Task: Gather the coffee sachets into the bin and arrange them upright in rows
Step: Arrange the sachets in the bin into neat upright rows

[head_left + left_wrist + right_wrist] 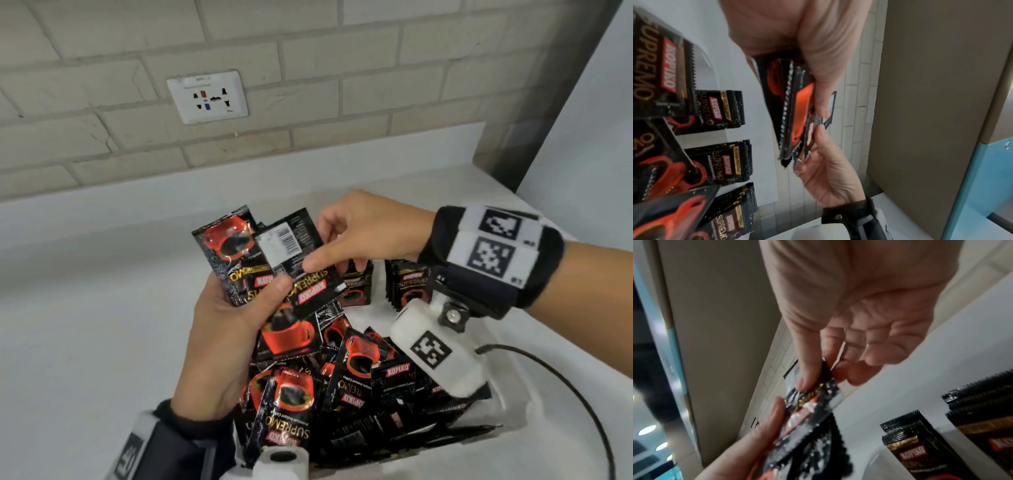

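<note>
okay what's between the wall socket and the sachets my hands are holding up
Nothing stands there: between the wall socket and the held sachets lie only brick wall and bare white counter, seen in the head view.

Head view: aimed down from above at the bin (507,407).
Wrist views: set close beneath each palm.
Shared: the held sachets (260,260).
</note>
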Tool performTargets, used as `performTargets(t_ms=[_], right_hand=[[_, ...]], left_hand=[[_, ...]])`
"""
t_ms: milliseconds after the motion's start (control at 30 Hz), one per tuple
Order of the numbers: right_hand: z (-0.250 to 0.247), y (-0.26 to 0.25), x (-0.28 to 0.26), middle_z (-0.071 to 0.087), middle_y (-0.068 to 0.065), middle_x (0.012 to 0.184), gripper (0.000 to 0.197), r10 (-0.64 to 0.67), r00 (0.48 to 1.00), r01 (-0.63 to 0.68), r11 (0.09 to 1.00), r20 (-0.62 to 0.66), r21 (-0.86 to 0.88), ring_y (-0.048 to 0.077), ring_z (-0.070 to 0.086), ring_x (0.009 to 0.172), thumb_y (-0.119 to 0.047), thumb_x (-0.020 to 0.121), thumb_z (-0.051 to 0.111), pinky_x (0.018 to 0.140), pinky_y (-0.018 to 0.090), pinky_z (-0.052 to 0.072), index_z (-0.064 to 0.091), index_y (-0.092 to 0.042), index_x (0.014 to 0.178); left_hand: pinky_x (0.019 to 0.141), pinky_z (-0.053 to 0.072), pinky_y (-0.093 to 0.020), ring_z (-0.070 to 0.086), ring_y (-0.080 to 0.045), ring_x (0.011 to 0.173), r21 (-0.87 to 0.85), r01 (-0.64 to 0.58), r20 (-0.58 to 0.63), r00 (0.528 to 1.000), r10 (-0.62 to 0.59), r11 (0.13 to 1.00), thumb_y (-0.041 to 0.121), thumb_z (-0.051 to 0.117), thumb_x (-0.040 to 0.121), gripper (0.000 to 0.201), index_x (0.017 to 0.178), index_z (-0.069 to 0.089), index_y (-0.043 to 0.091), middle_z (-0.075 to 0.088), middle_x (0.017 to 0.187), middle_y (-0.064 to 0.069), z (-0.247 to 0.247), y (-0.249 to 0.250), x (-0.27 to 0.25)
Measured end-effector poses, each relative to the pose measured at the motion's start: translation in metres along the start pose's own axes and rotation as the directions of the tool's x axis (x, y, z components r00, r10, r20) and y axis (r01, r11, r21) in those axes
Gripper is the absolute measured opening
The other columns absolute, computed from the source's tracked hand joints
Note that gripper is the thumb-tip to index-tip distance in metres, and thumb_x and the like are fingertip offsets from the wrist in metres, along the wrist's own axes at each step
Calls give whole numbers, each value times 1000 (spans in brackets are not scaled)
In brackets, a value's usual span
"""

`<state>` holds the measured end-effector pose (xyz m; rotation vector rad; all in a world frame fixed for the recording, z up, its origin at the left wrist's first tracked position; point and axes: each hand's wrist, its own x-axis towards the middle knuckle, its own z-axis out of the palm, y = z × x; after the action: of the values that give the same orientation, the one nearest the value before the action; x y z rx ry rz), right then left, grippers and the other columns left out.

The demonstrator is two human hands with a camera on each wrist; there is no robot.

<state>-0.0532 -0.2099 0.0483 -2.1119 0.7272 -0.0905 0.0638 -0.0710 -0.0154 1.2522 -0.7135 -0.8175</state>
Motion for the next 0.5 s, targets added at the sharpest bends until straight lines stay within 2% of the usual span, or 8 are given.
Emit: performTargets(t_ms=[67, 133, 200, 267, 333, 400, 433, 500], right_hand=[[-5, 5, -4, 60, -5, 63, 19, 14, 998, -7, 994, -66, 106, 1, 54, 45, -20, 77, 72, 41, 14, 43, 54, -15, 73], [-12, 6, -6, 63, -1, 72, 15, 19, 983, 24, 973, -184, 230, 5, 57, 51, -19, 79, 69, 42, 16, 45, 57, -12, 83], [-18, 7, -11, 63, -3, 78, 16, -45, 936, 137, 960, -350, 243, 5, 59, 56, -17, 81, 68, 48, 21, 51, 58, -12, 93], [-15, 5, -18, 59, -6, 76, 16, -270, 841, 335, 940, -468, 60, 7, 58, 61, -9, 80, 69, 60, 29, 54, 56, -17, 82], [-6, 9, -24, 59, -3, 77, 13, -627, 686, 514, 777, -370, -364, 14, 58, 67, -3, 77, 62, 64, 34, 52, 59, -15, 76], [5, 18, -26, 61, 5, 78, 20, -806, 566, 517, 513, -175, -685, 22, 56, 66, -1, 75, 49, 59, 29, 47, 66, -11, 76], [7, 21, -26, 62, 8, 78, 25, -824, 554, 498, 441, -117, -747, 23, 55, 65, 0, 73, 44, 59, 27, 41, 68, -11, 76], [6, 23, -27, 62, 11, 77, 30, -830, 553, 485, 390, -71, -783, 25, 53, 65, 1, 73, 42, 58, 23, 33, 69, -10, 75]], left_hand=[[80, 55, -47, 70, -26, 88, -12, 22, -19, 1000, -22, 1000, 21, 75, 57, 48, 103, 61, 15, 73, 97, -7, 2, 1, -1], [80, 53, -46, 70, -24, 84, -17, 60, -20, 998, -61, 998, 16, 69, 60, 43, 103, 61, 14, 73, 94, -7, 1, 2, -2], [69, 55, -39, 70, -18, 72, -18, 90, -26, 996, -91, 996, 16, 69, 61, 39, 99, 62, 14, 74, 84, -3, 0, 2, -2], [52, 55, -30, 68, -14, 60, -56, 124, -18, 992, -126, 991, 21, 74, 57, 38, 93, 63, 15, 72, 75, -1, -1, 2, -3], [44, 51, -26, 68, -15, 56, -91, 163, 8, 987, -163, 982, 33, 86, 41, 55, 89, 65, 15, 72, 72, -3, 1, 3, -4], [42, 51, -26, 68, -17, 55, -104, 211, 42, 977, -208, 972, 31, 82, 48, 50, 91, 65, 13, 73, 72, -6, 3, 4, -4], [44, 53, -27, 69, -18, 56, -115, 232, 66, 972, -226, 966, 28, 74, 56, 40, 92, 64, 12, 73, 73, -7, 3, 5, -4], [47, 56, -30, 70, -21, 60, -125, 266, 91, 962, -256, 956, 23, 67, 61, 35, 94, 63, 11, 74, 77, -10, 4, 6, -5]])
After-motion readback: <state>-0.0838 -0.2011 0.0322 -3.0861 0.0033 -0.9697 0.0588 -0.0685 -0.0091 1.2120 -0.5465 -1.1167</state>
